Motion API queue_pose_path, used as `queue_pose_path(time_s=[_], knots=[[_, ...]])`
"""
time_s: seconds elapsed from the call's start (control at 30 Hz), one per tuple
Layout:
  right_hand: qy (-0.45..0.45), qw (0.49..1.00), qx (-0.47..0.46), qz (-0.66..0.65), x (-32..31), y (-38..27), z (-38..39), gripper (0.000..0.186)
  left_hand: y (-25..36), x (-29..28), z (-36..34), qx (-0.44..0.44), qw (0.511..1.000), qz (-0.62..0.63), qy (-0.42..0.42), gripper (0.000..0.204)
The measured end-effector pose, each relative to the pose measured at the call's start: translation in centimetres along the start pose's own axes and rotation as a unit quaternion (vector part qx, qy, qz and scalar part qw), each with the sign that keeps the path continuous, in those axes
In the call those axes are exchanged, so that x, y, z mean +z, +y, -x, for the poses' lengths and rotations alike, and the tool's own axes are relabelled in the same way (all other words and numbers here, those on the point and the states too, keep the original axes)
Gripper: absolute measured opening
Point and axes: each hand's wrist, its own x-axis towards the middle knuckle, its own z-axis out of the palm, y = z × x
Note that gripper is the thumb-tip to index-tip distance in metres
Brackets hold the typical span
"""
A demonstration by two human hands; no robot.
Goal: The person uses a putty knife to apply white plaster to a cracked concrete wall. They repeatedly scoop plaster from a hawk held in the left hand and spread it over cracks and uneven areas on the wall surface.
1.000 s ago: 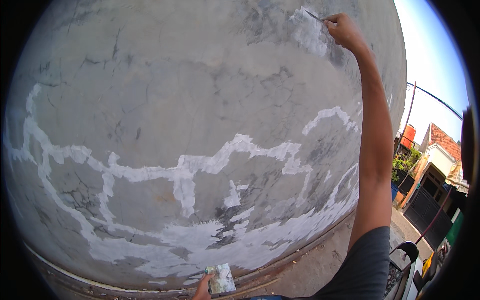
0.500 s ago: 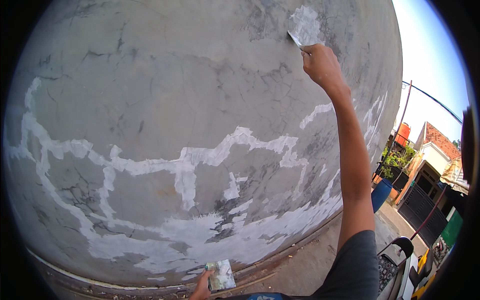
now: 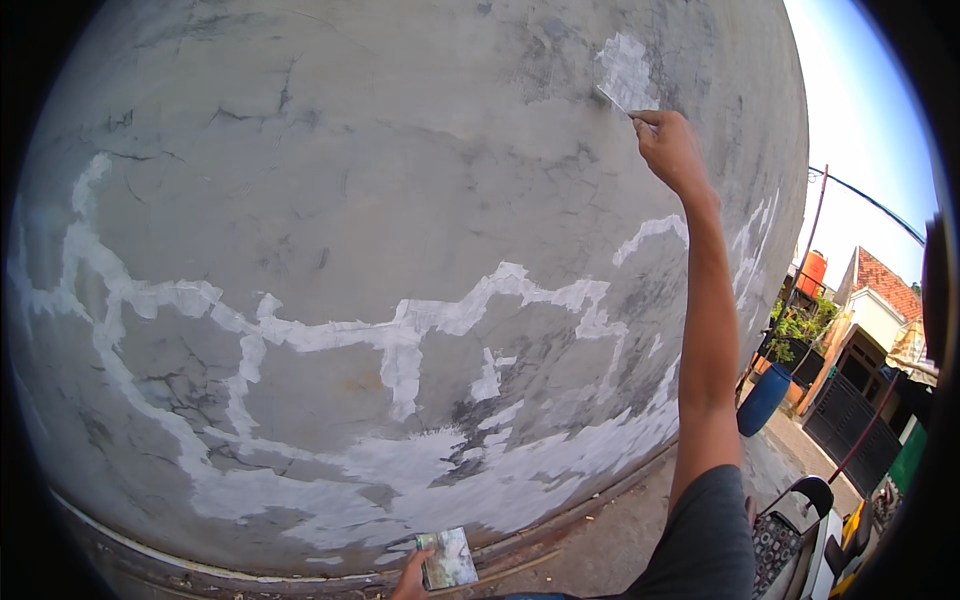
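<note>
My right hand (image 3: 668, 152) is raised high on a grey cracked wall (image 3: 330, 180), shut on the handle of a putty knife (image 3: 618, 104). Its thin blade lies at the lower left of a small white filler patch (image 3: 625, 65). Low in the picture my left hand (image 3: 410, 575) grips a rectangular plate (image 3: 448, 555) smeared with pale filler, with its thumb over the left edge. Irregular white filler strips (image 3: 460, 310) run across the middle and lower wall along the cracks.
A concrete ground strip (image 3: 590, 540) runs along the wall's base. To the right stand a blue barrel (image 3: 762, 400), plants, a parked motorbike (image 3: 800, 545), a dark metal gate (image 3: 848, 435), a house, an orange tank (image 3: 811, 272) and a pole with wires.
My right hand and knife have moved down from the top of the white patch to its lower part, rising slightly since half a second ago. More of the blue barrel shows.
</note>
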Motion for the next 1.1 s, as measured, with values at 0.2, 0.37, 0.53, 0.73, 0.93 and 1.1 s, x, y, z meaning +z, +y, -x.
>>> queue_pose_path(time_s=[0.2,0.37,0.53,0.73,0.93,1.1], knots=[[0.198,0.979,-0.022,-0.053,2.2,-1.6,-2.1,0.029,0.8,-0.6,0.6,0.001,1.000,-0.008,0.010,0.042],[0.182,0.982,-0.013,-0.047,6.8,-2.1,-2.0,0.031,1.0,-1.3,0.8,0.000,1.000,-0.013,0.012,0.043],[0.099,0.993,-0.052,-0.048,4.5,-2.1,0.7,0.029,1.1,-2.0,1.7,0.002,1.000,-0.007,0.022,0.043],[0.068,0.995,0.020,-0.064,-1.3,-2.4,-3.1,0.032,0.9,-1.6,1.4,0.006,1.000,-0.007,0.018,0.043],[0.025,1.000,-0.013,0.004,0.3,-2.4,-3.6,0.035,1.0,-1.8,1.8,0.005,1.000,-0.006,0.018,0.044],[0.002,1.000,-0.008,-0.007,-1.4,-2.4,-3.7,0.035,1.2,-2.5,2.6,0.008,1.000,0.003,0.025,0.044]])
